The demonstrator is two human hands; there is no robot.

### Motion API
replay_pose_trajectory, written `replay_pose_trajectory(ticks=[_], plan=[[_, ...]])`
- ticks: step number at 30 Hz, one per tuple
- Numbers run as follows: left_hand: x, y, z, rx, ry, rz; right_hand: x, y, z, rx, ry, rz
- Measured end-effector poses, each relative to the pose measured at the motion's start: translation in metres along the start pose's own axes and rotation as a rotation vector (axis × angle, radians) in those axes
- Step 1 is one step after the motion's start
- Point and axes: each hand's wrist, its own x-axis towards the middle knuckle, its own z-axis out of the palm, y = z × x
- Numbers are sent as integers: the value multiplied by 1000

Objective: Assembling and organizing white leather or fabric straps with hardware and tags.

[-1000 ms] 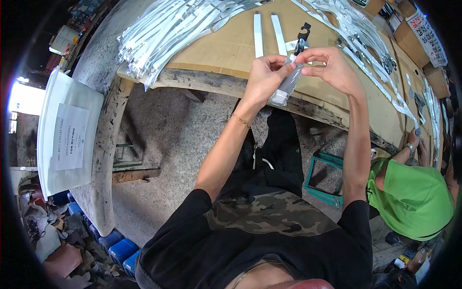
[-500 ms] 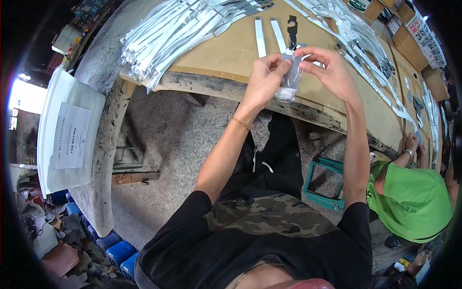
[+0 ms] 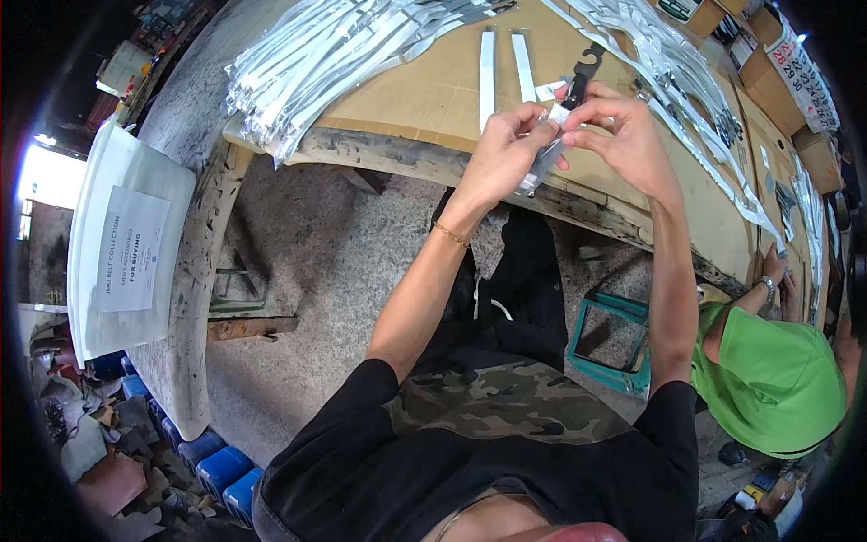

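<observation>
Over the table's near edge, both hands work on a clear plastic sleeve (image 3: 545, 168) with a black hook hanger (image 3: 582, 77) at its top end. My left hand (image 3: 513, 152) pinches the sleeve between thumb and fingers. My right hand (image 3: 621, 135) is closed on the upper end, by the hanger's base, where a bit of white shows between the hands. The hanger leans to the right, its hook pointing away from me. What lies inside the sleeve is mostly hidden by my fingers. Just beyond, two narrow white strips (image 3: 488, 81) lie side by side on the cardboard.
A large pile of plastic-wrapped, belt-like strips (image 3: 334, 68) covers the table's far left. More wrapped strips (image 3: 673, 86) lie to the right. A person in a green top (image 3: 777, 379) works at the right. A green stool frame (image 3: 610, 343) stands under the table edge, blue containers (image 3: 224, 470) lower left.
The hanger has tipped from upright to leaning right. My right hand's fingers have closed in on the upper end, and the sleeve now slants, its lower end toward the left.
</observation>
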Motion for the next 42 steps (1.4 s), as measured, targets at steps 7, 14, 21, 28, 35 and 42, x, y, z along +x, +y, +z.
replay_pose_trajectory(ticks=[7, 14, 21, 28, 35, 42], plan=[[-4, 10, 1, -82, -109, -17, -1, 9, -5, 335, 152, 19], [-10, 2, -11, 403, 48, 15, 5, 0, -2, 204, 285, 44], [-14, 4, -17, 417, 8, 94, 9, -14, -10, 30, 48, 57], [-9, 11, -10, 305, 65, 86, 11, -24, -10, -175, -58, 2], [-5, 19, 13, -133, 194, 14, 9, -27, -1, -101, 94, -101], [8, 15, 0, -14, 245, -31, 17, -18, -4, -163, 97, -198]])
